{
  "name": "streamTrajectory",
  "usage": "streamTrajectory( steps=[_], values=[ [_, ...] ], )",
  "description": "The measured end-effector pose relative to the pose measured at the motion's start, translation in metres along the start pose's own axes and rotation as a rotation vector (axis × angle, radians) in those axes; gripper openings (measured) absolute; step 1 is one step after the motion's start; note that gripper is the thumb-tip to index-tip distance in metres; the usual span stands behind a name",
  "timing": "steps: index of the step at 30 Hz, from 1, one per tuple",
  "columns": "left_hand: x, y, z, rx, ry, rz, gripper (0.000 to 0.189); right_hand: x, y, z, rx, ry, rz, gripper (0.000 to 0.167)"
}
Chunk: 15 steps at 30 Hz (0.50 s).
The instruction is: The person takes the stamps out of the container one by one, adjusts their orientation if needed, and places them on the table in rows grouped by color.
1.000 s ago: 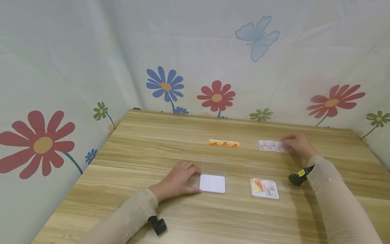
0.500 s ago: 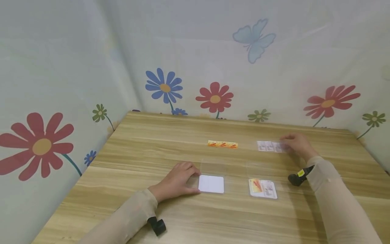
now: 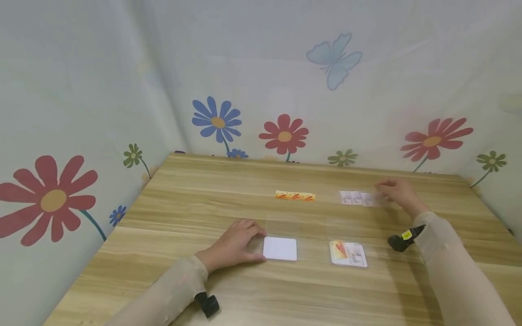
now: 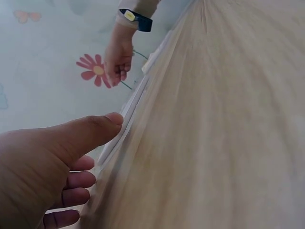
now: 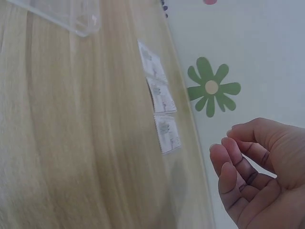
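My left hand (image 3: 238, 243) holds the left side of a clear plastic box, thumb at its near corner and forefinger at its far corner. White card (image 3: 279, 248) lies in that box, and its clear lid lies folded back. In the left wrist view, my thumb (image 4: 93, 131) is at the box's edge. My right hand (image 3: 401, 194) hovers just right of a row of small pale stamp-like papers (image 3: 355, 198). Its fingers are loosely curled, and the right wrist view shows nothing between the fingertips. Three pale papers (image 5: 162, 95) lie end to end there.
A second open clear box with a white card (image 3: 360, 254) bearing a yellow-orange and a pale stamp-like piece stands right of the first. A row of yellow-orange pieces (image 3: 295, 196) lies farther back. The wooden table (image 3: 212, 181) meets a flowered cloth backdrop (image 3: 253, 68).
The head view has shifted slightly. My right hand now stands a little farther right of the pale papers, having overlapped their right end before. My left hand stays at the box.
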<state>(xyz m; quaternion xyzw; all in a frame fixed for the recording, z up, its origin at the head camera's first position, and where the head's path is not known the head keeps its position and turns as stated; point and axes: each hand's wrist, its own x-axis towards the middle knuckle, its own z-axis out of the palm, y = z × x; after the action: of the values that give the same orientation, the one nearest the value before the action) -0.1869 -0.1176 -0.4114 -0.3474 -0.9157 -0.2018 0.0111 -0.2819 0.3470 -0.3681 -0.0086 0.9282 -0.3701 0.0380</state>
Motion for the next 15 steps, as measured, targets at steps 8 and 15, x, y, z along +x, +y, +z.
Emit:
streamTrajectory(
  steps=[8, 15],
  values=[
    [0.003, -0.001, -0.001, 0.004, 0.025, 0.008, 0.054, -0.01, -0.013, -0.006, 0.032, 0.01, -0.04, 0.049],
    [0.008, 0.006, -0.007, 0.006, 0.099, 0.031, 0.051, -0.02, -0.022, -0.01, 0.026, 0.047, -0.072, 0.046]
  ],
)
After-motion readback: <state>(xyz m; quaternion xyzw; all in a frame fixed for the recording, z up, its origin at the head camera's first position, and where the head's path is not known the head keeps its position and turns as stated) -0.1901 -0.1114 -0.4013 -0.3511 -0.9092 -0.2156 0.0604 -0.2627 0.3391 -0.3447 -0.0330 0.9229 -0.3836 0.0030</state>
